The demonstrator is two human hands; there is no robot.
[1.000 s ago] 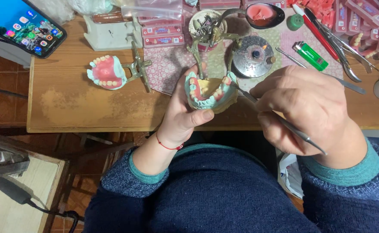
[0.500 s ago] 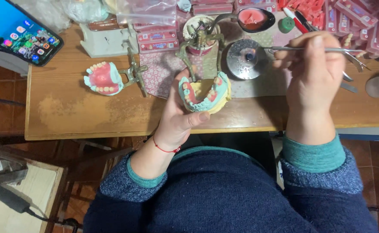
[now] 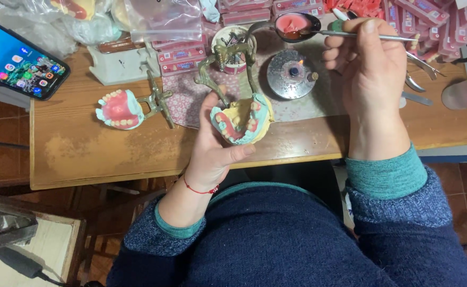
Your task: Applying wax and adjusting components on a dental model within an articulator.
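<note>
Cradling a denture model (image 3: 242, 121) in pink, cream and pale green, the left hand (image 3: 216, 143) closes its fingers and thumb around it just above the near edge of the wooden table (image 3: 85, 154), a brass-coloured articulator frame (image 3: 228, 64) rising from the model. The right hand (image 3: 372, 79) pinches a thin metal tool (image 3: 369, 36) shut between its fingers, the tool's tip reaching into a dark spoon of pink wax (image 3: 296, 25). Between the hands a small round metal burner (image 3: 292, 74) sits on a patterned cloth (image 3: 188, 98). To the left lies a second denture model (image 3: 117, 109) on bare, worn wood, and a smartphone (image 3: 18, 61) with a lit screen rests at the far left corner. Boxes of red cards (image 3: 430, 24) crowd the back right. Reddish floor tiles (image 3: 0, 133) show beside the table.
</note>
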